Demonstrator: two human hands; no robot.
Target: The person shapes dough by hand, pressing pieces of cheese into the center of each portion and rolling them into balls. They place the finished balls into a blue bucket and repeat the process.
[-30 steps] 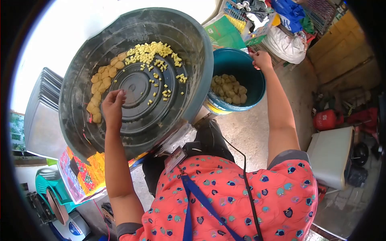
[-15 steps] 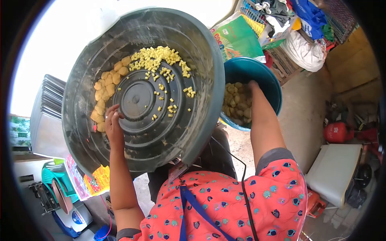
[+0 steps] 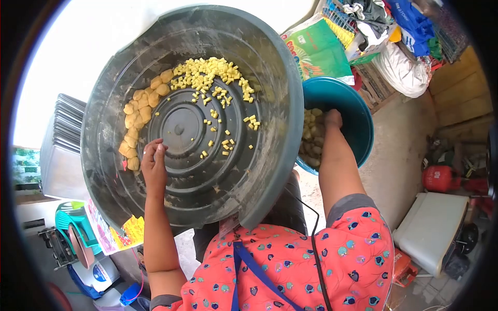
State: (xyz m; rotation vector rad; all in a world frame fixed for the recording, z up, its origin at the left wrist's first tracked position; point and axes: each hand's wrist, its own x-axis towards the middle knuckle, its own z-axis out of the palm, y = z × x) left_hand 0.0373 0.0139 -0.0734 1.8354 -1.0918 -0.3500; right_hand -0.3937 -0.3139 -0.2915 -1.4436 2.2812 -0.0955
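Observation:
A large dark basin (image 3: pixel 223 192) fills the centre left. Inside it are tan dough-like lumps (image 3: pixel 139 111) along the left side and many small yellow pieces (image 3: pixel 199 72) toward the top. My left hand (image 3: pixel 154 156) is over the basin's lower left, beside the lumps, its fingers partly curled and nothing visible in them. My right hand (image 3: pixel 333 119) reaches into a teal bucket (image 3: pixel 363 122), at the edge of a pile of pale rounded pieces (image 3: pixel 312 136). Its fingers are hidden, so any hold is not visible.
Stacked metal trays (image 3: pixel 67 150) stand at the left above a green plastic chair (image 3: pixel 78 225). A green printed sack (image 3: pixel 321 52) and a white bag (image 3: pixel 402 70) are at the upper right. A pale box-shaped object (image 3: pixel 430 223) and red tank (image 3: pixel 437 178) lie at the right.
My right hand has moved up toward the bucket's far side, clear of the pieces' middle. My left hand has shifted slightly right. The basin and bucket appear shifted right in view.

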